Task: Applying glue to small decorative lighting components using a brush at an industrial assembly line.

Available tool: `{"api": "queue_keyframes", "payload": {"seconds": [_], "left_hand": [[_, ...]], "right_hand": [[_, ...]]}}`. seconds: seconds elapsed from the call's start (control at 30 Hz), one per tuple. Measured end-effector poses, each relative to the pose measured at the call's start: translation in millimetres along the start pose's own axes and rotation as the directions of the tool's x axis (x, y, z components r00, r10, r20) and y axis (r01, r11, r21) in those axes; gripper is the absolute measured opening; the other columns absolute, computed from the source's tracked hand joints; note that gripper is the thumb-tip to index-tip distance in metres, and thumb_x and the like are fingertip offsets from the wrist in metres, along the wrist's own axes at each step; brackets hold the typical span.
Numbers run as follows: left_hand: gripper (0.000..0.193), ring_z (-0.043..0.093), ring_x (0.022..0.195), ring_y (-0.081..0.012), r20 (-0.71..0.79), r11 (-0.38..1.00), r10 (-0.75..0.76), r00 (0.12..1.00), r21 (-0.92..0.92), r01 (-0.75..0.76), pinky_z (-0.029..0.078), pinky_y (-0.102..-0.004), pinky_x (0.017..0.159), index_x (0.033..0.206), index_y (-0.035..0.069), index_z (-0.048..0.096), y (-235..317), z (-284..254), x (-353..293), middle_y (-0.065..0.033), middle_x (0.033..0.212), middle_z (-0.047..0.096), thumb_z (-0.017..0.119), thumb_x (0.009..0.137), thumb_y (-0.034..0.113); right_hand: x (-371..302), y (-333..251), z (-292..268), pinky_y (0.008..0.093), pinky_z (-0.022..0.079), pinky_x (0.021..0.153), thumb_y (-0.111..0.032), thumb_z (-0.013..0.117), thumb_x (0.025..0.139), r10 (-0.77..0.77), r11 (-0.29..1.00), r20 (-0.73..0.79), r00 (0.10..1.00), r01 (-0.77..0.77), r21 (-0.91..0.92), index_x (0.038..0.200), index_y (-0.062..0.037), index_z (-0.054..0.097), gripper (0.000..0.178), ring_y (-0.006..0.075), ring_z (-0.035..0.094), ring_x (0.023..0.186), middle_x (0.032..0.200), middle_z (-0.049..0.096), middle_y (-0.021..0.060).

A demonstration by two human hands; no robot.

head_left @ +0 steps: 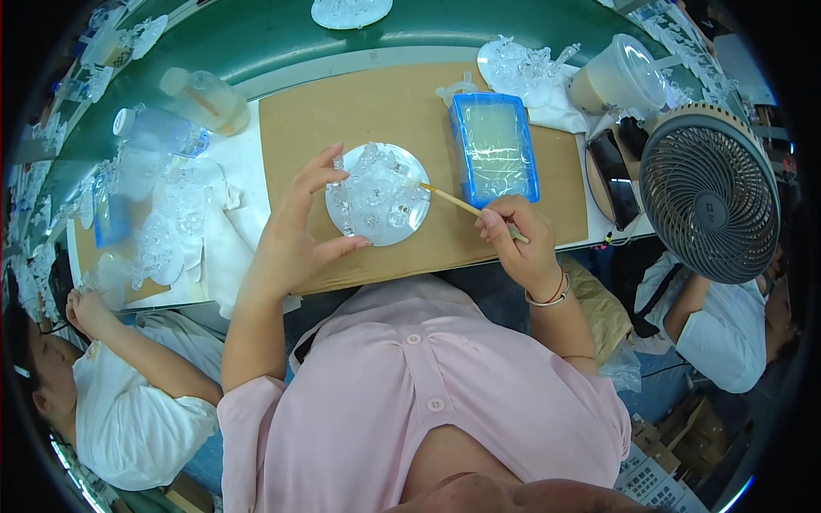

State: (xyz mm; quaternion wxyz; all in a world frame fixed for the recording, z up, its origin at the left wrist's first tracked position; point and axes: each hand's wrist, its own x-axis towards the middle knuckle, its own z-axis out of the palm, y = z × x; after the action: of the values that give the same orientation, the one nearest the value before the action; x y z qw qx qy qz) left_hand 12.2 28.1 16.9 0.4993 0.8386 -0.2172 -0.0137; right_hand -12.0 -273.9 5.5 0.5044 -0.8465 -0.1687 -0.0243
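Note:
A round white plate [402, 232] lies on the brown cardboard, with several clear plastic pieces [375, 190] clustered on it. My left hand [301, 218] curves around the plate's left side, fingers at the upper rim and thumb at the lower rim. Along that same side runs a long clear piece [342, 201], close to my fingertips. Pinched in my right hand [522, 235] is a thin wooden-handled brush [455, 202]. Its yellowish tip reaches the right side of the clear pieces. Exact contact at the tip is too small to make out.
Beyond my right hand sits a blue tray [459, 154] with clear wrapping. A fan [710, 197], a dark glasses-like object [611, 179] and a lidded tub [620, 77] stand at right. Bottles [205, 101] and clear parts lie left. Co-workers sit on both sides.

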Motion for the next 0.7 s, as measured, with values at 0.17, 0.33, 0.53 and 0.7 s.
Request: {"api": "queue_keyframes", "payload": {"seconds": [0.17,0.33,0.53,0.7], "left_hand": [[0.078,0.038,0.135,-0.0324,-0.006,0.999,-0.021,1.0,-0.042,0.02,0.032,-0.0431,0.111,0.124,0.011,0.048,-3.7,1.8,1.3,-0.0168,0.146,0.039,0.088,0.057,0.014],[0.078,0.041,0.133,-0.0318,-0.025,0.998,-0.027,0.999,-0.05,0.026,0.035,-0.0421,0.108,0.123,0.012,0.049,-4.5,3.5,0.8,-0.0153,0.145,0.041,0.089,0.055,0.013],[0.076,0.044,0.13,-0.0323,-0.073,0.999,-0.015,0.997,-0.041,0.012,0.038,-0.0407,0.105,0.12,0.012,0.051,-7.3,7.4,0.2,-0.0147,0.142,0.044,0.089,0.054,0.013],[0.075,0.044,0.129,-0.0333,-0.134,0.999,-0.014,0.991,-0.033,0.01,0.038,-0.0413,0.105,0.119,0.011,0.051,-6.9,13.8,-1.1,-0.0154,0.141,0.045,0.089,0.055,0.015]], "right_hand": [[1.2,-3.1,-3.6,0.0239,0.047,0.059,-0.002,0.057,0.091,-0.07,0.996,-0.003,0.998,0.069,-0.051,0.085,-0.0008,0.056,0.007,0.0128,0.059,0.064,0.077,0.063,0.0071],[1.9,-8.9,-4.8,0.0264,0.047,0.058,-0.001,0.059,0.089,-0.138,0.984,0.036,0.99,0.142,-0.112,0.084,-0.0013,0.056,0.006,0.0168,0.06,0.064,0.075,0.063,0.0092],[-2.3,-8.7,-9.8,0.0271,0.046,0.058,0.0,0.058,0.088,-0.157,0.98,0.11,0.981,0.169,-0.11,0.083,-0.0012,0.057,0.005,0.0188,0.061,0.063,0.074,0.063,0.0098],[-1.5,-4.0,-8.7,0.0271,0.047,0.058,-0.001,0.058,0.088,-0.151,0.981,0.041,0.988,0.155,-0.116,0.08,-0.0015,0.058,0.008,0.0189,0.061,0.062,0.074,0.064,0.009]]}}
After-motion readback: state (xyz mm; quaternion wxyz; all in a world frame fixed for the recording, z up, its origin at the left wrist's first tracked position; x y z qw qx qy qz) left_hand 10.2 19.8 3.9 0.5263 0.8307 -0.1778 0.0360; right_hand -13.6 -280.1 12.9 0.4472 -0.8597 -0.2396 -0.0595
